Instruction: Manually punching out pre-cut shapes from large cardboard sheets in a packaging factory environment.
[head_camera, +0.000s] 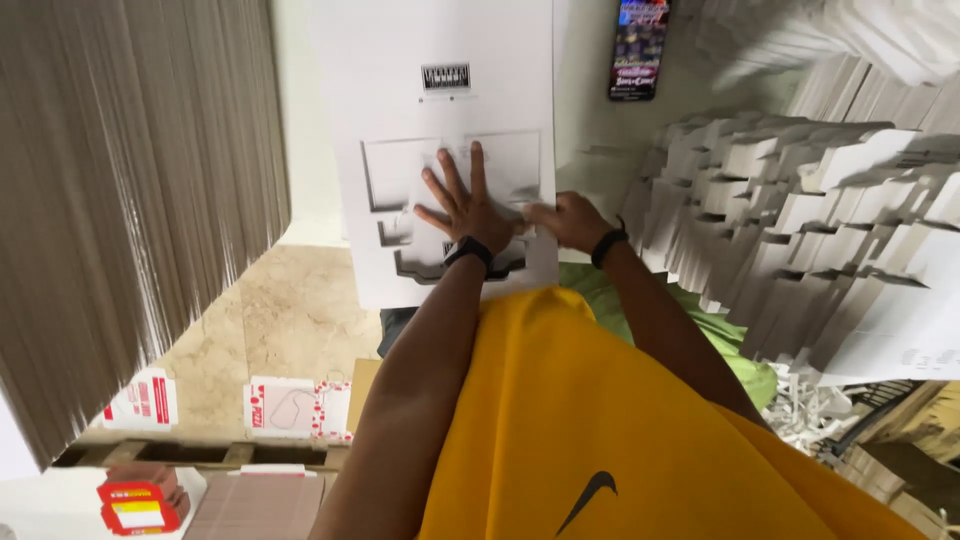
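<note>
1. Stack of brown card sheets (130, 190), on edge, fills our left side; v. tall.
2. Heaps of white folded card blanks (800, 210), right side, piled in leaning rows, just beside our right forearm.
3. Marble floor (270, 320), lower left; small red-and-white printed cartons (290, 408) lie on it, near a wooden pallet (200, 453).
4. White die-cut card sheet (440, 150), centre, lying flat in front of us, w/ cut-out window shapes in its near half.
5. Phone (640, 45), screen lit, lies beyond the sheet, top right of it.
6. Our left hand (465, 208): open, fingers spread, palm pressed flat on the sheet over the cut-outs; black wristband.
7. Our right hand (568, 220): fingers curled at the sheet's right edge, touching it; can't tell if it grips. Black wristband too.
</note>
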